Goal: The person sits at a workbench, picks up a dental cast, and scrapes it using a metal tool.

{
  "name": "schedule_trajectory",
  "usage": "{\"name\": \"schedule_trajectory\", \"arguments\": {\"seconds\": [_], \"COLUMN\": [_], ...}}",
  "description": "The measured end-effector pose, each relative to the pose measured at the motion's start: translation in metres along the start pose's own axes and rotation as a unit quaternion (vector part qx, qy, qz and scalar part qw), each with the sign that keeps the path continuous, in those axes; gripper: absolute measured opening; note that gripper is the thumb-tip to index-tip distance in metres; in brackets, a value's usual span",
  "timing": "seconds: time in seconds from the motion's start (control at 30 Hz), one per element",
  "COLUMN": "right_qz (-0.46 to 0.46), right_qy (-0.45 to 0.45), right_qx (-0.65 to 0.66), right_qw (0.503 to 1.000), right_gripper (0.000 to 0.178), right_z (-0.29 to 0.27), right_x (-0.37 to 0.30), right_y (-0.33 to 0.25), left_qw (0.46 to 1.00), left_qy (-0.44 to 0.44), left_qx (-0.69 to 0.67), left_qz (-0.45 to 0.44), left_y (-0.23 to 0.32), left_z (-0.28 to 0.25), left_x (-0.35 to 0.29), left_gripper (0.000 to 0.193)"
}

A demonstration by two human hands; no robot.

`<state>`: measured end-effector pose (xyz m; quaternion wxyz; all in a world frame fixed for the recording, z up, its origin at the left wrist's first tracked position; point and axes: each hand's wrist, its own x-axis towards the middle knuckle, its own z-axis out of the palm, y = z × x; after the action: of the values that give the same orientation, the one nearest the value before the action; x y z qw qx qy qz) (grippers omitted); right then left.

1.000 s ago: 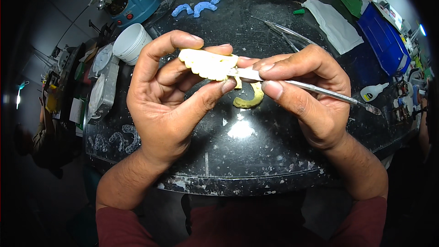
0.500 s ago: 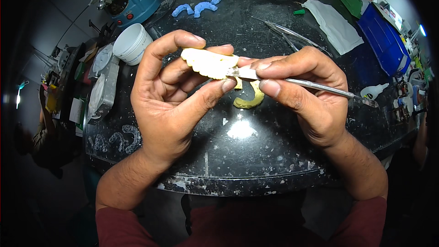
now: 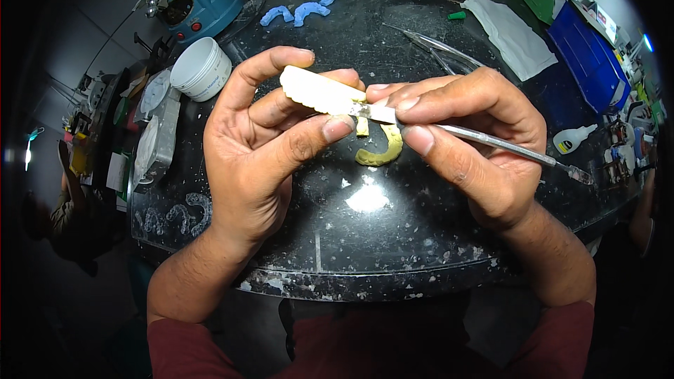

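Between the thumb and fingers of my left hand (image 3: 260, 140) is a pale yellow dental model (image 3: 319, 91) with a row of teeth along its lower edge, brightly lit. My right hand (image 3: 477, 140) pinches a slim metal dental spatula (image 3: 495, 142), its far end sticking out to the right. Its flat blade (image 3: 380, 112) meets the right end of the model, where a small greyish patch shows. Below the hands, a yellow-green horseshoe-shaped dental piece (image 3: 382, 153) lies on the bench, partly hidden by my fingers.
Blue dental arches (image 3: 309, 12) lie at the back of the dark bench (image 3: 393, 238). A white tub (image 3: 201, 69) and blue machine (image 3: 200, 10) stand left; clear aligners (image 3: 184, 217) lie nearer. Metal tweezers (image 3: 435, 45), white cloth (image 3: 511, 41), blue bin (image 3: 588, 56) and small bottle (image 3: 572, 139) are right.
The dental model has tipped in my left hand, so its tooth row shows narrower. My right hand and the spatula have shifted slightly right and down, with the blade still against the model.
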<state>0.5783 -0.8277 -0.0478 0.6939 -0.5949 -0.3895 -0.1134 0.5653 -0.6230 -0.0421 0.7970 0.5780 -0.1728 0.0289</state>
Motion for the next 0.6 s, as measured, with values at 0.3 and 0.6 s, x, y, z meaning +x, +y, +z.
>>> {"name": "schedule_trajectory", "arguments": {"seconds": [0.3,0.6], "right_qz": [0.02,0.075], "right_qy": [-0.007,0.007], "right_qx": [-0.014,0.006], "right_qw": [1.0,0.997], "right_gripper": [0.014,0.011], "right_z": [-0.0011,0.0005], "right_x": [0.0006,0.0005], "right_y": [-0.0028,-0.007], "left_qw": [1.0,0.997], "left_qy": [-0.007,-0.004], "left_qx": [0.016,0.067], "left_qz": [-0.004,0.029], "left_y": [0.0028,0.0032], "left_z": [0.0005,0.0003], "left_x": [0.0013,0.002], "left_gripper": [0.059,0.063]}}
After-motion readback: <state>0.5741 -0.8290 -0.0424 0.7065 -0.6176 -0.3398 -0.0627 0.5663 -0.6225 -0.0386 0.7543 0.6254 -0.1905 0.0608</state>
